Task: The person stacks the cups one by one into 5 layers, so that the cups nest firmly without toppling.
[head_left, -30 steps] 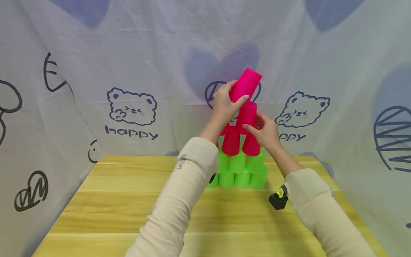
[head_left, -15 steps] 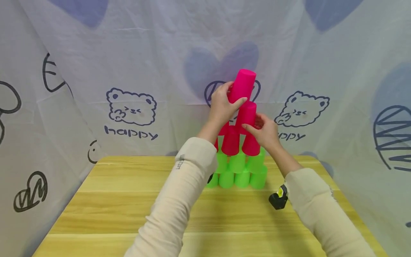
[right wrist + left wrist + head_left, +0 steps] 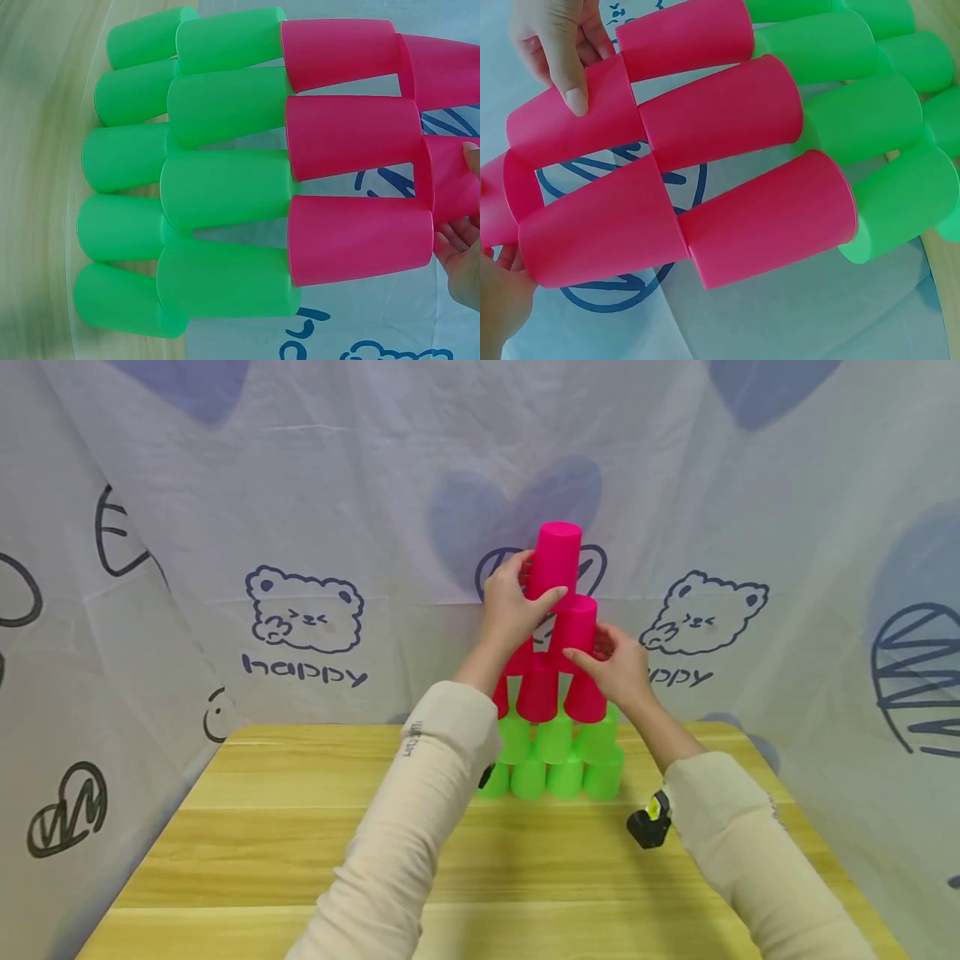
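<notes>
A pyramid of upside-down plastic cups stands on the table, with pink cups [image 3: 537, 692] above green cups [image 3: 555, 742]. My left hand [image 3: 507, 607] grips the topmost pink cup [image 3: 557, 560], thumb in front and fingers behind, almost upright. Its rim is at the tops of the two pink cups below; whether it bears on both I cannot tell. My right hand [image 3: 624, 670] holds the right one of those, a pink cup [image 3: 576, 625], between thumb and fingers. The left one, a pink cup [image 3: 600, 225], is partly hidden by my left hand in the head view.
Two rows of green cups [image 3: 124, 232] form the base on the wooden table [image 3: 300, 827], near its back edge. Behind hangs a pale printed cloth [image 3: 405, 510]. A black wrist camera [image 3: 649, 822] sits at the right sleeve.
The top pink cup has tipped from a rightward lean to nearly upright and shifted slightly left, along with my left hand. My right hand stays on its cup.
</notes>
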The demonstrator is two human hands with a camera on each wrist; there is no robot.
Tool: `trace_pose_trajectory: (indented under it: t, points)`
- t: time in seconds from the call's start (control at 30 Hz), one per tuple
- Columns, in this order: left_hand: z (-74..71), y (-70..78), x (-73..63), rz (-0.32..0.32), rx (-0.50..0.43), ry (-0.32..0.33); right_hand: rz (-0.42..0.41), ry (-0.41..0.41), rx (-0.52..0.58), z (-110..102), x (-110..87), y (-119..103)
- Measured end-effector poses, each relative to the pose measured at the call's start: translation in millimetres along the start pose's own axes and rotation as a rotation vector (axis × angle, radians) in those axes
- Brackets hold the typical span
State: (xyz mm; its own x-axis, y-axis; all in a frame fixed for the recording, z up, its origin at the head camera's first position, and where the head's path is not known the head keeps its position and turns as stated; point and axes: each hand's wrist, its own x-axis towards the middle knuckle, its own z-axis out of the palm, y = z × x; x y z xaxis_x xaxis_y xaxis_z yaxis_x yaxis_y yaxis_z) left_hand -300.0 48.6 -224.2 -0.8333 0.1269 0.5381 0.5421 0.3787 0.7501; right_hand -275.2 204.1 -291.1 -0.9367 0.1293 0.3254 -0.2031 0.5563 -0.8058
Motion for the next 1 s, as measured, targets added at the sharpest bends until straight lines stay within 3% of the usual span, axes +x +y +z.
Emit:
trace_pose_trajectory:
  t: [0.63, 1.0]
  points:
    - [-7.8, -3.9, -1.8, -0.043, -0.033, -0.005, 0.009, -0.01, -0.004, -1.8, -1.4, -2.2]
    - [-7.3, -7.4, 1.0, -0.021, -0.046, -0.005, -0.006, 0.006, 0.012, -0.1, -1.6, -0.8]
